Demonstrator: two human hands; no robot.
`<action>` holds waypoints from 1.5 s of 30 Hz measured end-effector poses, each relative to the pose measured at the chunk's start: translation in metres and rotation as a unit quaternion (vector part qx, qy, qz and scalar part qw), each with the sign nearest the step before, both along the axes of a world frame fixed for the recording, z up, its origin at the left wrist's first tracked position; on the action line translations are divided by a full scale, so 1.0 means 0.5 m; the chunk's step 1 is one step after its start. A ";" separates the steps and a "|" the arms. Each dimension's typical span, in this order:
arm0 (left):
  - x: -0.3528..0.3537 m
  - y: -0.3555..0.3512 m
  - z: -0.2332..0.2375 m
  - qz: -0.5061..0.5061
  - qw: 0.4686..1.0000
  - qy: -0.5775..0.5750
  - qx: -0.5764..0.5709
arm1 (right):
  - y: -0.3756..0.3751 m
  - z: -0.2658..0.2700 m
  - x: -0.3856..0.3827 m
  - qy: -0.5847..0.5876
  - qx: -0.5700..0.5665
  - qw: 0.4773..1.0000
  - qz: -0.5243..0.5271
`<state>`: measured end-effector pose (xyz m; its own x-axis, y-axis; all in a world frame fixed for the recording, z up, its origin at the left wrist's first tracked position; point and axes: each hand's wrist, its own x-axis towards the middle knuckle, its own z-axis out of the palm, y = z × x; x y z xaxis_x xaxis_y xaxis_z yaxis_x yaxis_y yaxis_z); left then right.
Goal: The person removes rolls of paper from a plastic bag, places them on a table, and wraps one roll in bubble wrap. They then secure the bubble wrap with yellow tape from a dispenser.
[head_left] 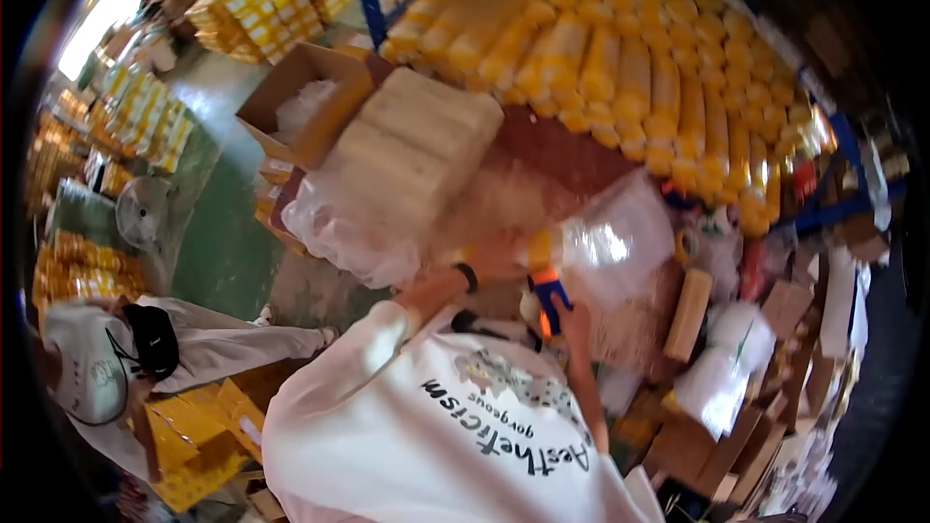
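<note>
Gripping what looks like a blue-and-orange tape dispenser with my right hand, fingers wrapped round it, just in front of me over the counter. That's my landmark, and honestly my first worry too: if there's a toothed edge on it (too small to tell), one careless swing could nick my other hand.

That left hand is just left of the dispenser and blurry, so I can't tell if it's holding anything or how wide it is. A yellow strip sits right beside it, above the dispenser.

Up and to the right of the dispenser is the shiny clear plastic. Looks slick, so I'd guess it could slide or crease if pressed on one side only, and any tape would go on crooked.

Further right there's a tape roll, easy to knock with an elbow. Left of the dispenser, crumpled film could snag on tape. Way beyond it, that yellow stack might roll if bumped, I reckon.
</note>
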<state>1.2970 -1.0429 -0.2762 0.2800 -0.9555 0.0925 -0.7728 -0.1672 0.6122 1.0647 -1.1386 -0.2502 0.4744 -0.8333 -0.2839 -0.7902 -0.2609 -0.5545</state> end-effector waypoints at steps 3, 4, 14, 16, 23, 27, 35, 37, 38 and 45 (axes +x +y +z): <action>-0.040 -0.020 0.065 0.031 0.998 -0.050 0.026 | -0.011 0.002 0.001 -0.007 -0.037 0.999 0.004; -0.052 -0.028 0.050 0.035 0.996 -0.081 0.022 | -0.006 0.028 0.007 -0.014 -0.011 1.000 -0.002; -0.064 -0.043 0.042 0.072 0.992 -0.095 0.040 | 0.008 -0.042 -0.061 -0.135 0.122 0.983 -0.035; -0.065 -0.065 -0.003 0.073 0.994 -0.076 -0.018 | 0.002 -0.023 -0.049 -0.132 0.132 0.982 -0.040; -0.067 -0.070 -0.002 0.041 0.998 -0.029 0.029 | -0.011 -0.083 -0.038 -0.010 0.059 0.998 -0.020; -0.073 -0.071 0.019 0.067 0.987 -0.117 0.086 | -0.008 -0.025 -0.014 0.033 0.073 0.997 -0.014; -0.079 -0.071 0.028 0.059 0.980 -0.160 0.104 | -0.018 -0.006 0.016 0.082 0.044 0.994 -0.051; -0.090 -0.063 0.036 0.060 0.975 -0.185 0.105 | -0.041 -0.017 0.019 0.088 0.059 0.993 -0.048; -0.095 -0.053 0.038 0.057 0.974 -0.192 0.102 | -0.038 0.013 0.028 0.092 0.070 0.992 -0.047; -0.070 -0.051 0.048 0.054 0.989 -0.096 0.102 | 0.016 -0.026 0.064 0.143 0.010 0.989 -0.027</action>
